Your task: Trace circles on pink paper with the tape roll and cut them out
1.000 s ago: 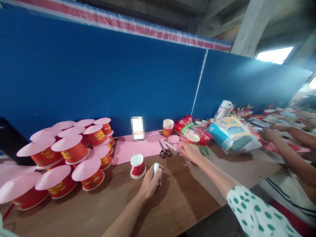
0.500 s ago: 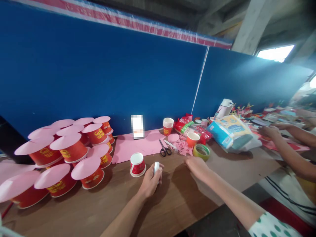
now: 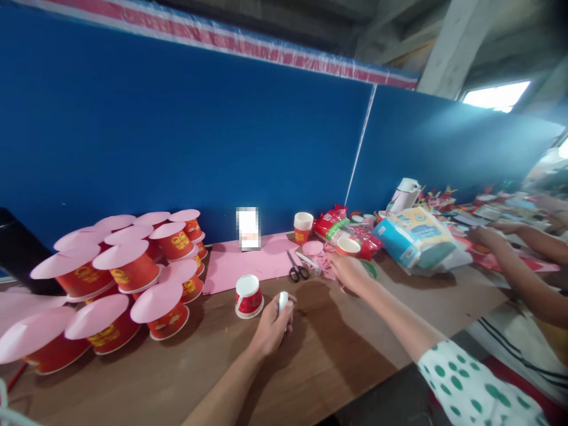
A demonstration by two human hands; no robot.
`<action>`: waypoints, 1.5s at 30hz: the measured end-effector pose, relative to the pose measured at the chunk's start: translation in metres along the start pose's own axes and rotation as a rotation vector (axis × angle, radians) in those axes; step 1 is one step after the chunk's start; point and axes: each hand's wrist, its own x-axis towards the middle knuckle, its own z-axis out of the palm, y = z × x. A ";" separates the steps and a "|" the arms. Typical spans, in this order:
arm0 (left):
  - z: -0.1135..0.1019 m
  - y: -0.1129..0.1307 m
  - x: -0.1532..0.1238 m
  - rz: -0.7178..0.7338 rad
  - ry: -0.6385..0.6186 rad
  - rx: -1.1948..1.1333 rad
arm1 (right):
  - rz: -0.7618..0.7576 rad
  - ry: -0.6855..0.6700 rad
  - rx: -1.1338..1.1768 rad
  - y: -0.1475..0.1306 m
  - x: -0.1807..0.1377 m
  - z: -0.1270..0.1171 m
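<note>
Several red cups (image 3: 133, 273) topped with pink paper discs (image 3: 156, 302) crowd the left of a brown table (image 3: 168, 378), where a person's left hand (image 3: 271, 324) has its fingers clamped around a white tube (image 3: 283, 303), just beside an upturned paper cup (image 3: 249, 297). The right hand (image 3: 348, 273), in a green-dotted sleeve (image 3: 474, 381), reaches over to pink paper scraps (image 3: 326, 266), partly covering a roll of tape (image 3: 371, 269); whether its fingers are together or apart cannot be told. Black-handled scissors (image 3: 299, 272) lie between the hands, near a pink sheet (image 3: 248, 269). At far right, a co-worker's hands (image 3: 487, 238) are above red paper (image 3: 530, 263).
</note>
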 end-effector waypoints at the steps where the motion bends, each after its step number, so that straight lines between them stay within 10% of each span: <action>1: 0.000 0.000 0.000 -0.001 0.001 0.006 | 0.004 0.020 0.004 0.001 0.003 -0.003; 16: 0.001 -0.004 0.001 -0.037 0.010 -0.033 | -0.091 -0.067 0.213 -0.015 -0.047 0.024; 45: 0.001 0.000 0.001 -0.028 0.029 -0.039 | -0.087 -0.171 0.132 -0.017 -0.031 0.027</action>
